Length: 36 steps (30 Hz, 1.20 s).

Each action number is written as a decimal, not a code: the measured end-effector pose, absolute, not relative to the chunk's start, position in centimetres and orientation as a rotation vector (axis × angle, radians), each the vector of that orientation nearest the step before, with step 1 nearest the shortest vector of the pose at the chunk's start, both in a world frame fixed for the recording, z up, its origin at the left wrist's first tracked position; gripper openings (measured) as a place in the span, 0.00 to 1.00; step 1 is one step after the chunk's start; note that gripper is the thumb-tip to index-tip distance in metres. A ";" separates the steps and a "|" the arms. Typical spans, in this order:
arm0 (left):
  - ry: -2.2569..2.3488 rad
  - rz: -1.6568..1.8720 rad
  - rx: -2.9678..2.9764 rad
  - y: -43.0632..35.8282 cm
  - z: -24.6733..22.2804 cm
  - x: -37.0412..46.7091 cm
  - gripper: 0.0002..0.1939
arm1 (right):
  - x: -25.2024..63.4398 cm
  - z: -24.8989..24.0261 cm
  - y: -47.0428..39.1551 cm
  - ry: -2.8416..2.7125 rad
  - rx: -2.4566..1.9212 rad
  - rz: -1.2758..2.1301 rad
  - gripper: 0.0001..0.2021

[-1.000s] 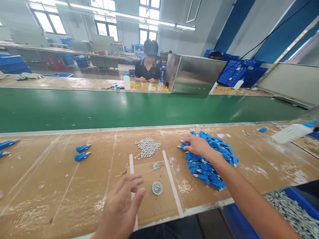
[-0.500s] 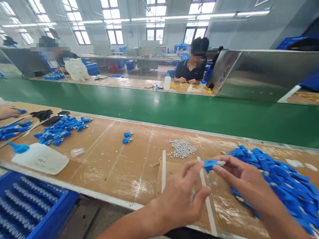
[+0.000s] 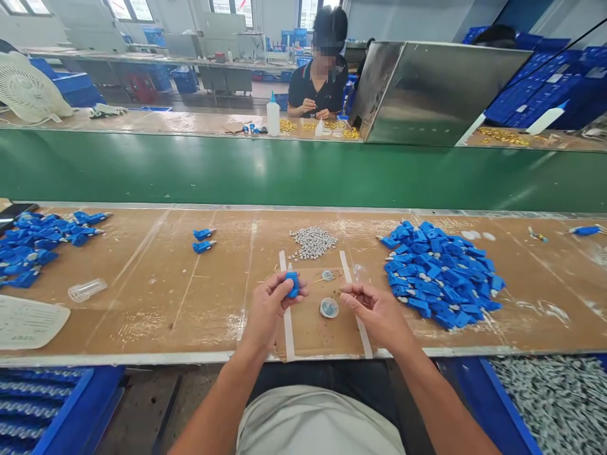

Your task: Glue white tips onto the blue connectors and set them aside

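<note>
Fingers of left hand around blue piece

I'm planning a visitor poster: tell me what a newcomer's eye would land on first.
Likely the large heap of blue parts on the right of the table, then the broad green strip running across behind it. Near the middle, the left hand holds one blue piece.

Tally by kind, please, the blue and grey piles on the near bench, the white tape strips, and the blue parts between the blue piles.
Blue part held in left hand: 1
Loose blue parts: 2
Blue piles: 2
Pile of small grey pieces: 1
White tape strips: 2
Total: 8
</note>
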State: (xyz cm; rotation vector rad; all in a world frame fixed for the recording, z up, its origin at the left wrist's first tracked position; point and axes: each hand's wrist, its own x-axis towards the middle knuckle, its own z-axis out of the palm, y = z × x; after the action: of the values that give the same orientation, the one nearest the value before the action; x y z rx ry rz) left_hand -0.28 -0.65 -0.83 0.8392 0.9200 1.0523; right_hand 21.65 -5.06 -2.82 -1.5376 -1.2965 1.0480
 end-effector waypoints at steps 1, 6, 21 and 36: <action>0.880 1.040 0.761 -0.6 -1.2 -0.6 0.16 | 21.5 -3.5 -5.2 -1.298 -1.554 1.049 0.21; 0.758 0.934 0.542 -1.0 -2.2 -1.1 0.15 | 20.1 -5.2 -5.1 -1.307 -1.561 1.022 0.20; 0.630 0.858 0.339 -1.8 -2.1 -2.4 0.13 | 19.5 -3.8 -5.8 -1.636 -1.466 0.784 0.09; 0.574 0.690 0.344 -3.6 -1.4 0.5 0.14 | 20.9 -1.6 -5.3 -0.959 -1.227 0.843 0.07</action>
State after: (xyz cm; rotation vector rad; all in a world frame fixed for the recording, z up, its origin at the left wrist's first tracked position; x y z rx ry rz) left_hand 0.54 -3.60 -1.44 0.3440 0.5744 0.6895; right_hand 20.95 -5.25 -1.61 -1.2271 -0.9586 0.8434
